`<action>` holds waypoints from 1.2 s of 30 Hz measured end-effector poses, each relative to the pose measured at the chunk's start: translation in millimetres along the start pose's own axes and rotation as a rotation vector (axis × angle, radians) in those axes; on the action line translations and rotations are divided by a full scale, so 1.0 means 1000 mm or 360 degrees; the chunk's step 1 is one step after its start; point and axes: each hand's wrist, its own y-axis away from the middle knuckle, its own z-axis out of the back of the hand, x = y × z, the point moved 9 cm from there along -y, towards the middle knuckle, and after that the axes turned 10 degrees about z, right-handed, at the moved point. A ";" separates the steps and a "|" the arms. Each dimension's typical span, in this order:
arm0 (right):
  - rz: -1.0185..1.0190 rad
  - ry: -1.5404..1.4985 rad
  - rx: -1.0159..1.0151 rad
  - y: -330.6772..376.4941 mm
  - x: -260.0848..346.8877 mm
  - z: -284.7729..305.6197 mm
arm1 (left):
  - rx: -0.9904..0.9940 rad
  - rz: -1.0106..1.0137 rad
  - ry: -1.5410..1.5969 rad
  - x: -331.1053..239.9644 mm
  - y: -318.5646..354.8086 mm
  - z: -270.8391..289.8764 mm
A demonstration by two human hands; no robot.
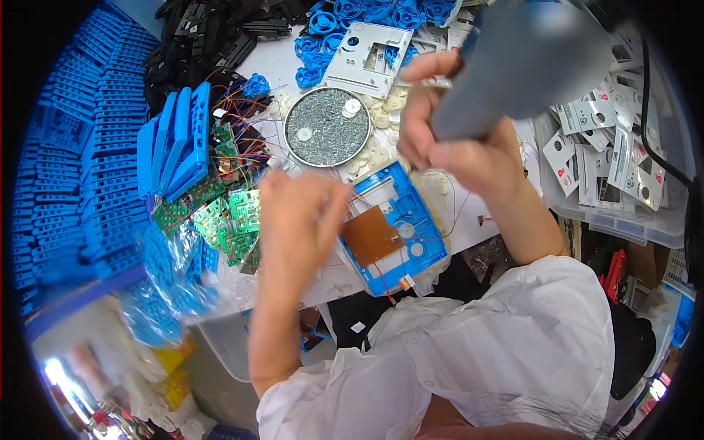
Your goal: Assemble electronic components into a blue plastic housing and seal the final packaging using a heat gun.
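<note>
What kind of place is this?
Likely a small electronics assembly workshop: stacked blue plastic parts at the left, a pile of green circuit boards, and an open blue casing with a brown board inside.

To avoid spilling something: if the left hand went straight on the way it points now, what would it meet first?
Straight ahead of the left hand, the round dish of small metal parts seems first, though the hand's height is unclear.
</note>
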 end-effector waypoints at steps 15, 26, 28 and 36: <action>0.0234 -0.0888 0.0246 0.053 0.025 -0.075 | -0.0232 -0.0015 0.0718 -0.003 0.118 -0.039; 0.0222 -0.0639 0.0391 0.064 0.017 -0.080 | -0.0339 -0.0090 0.0543 -0.015 0.122 -0.033; 0.0209 -0.0608 0.0366 0.065 0.016 -0.078 | -0.0382 -0.0110 0.0420 -0.020 0.123 -0.028; -0.0096 -0.0204 0.0213 0.085 -0.021 -0.054 | -0.0224 0.0197 0.0318 0.029 0.115 -0.011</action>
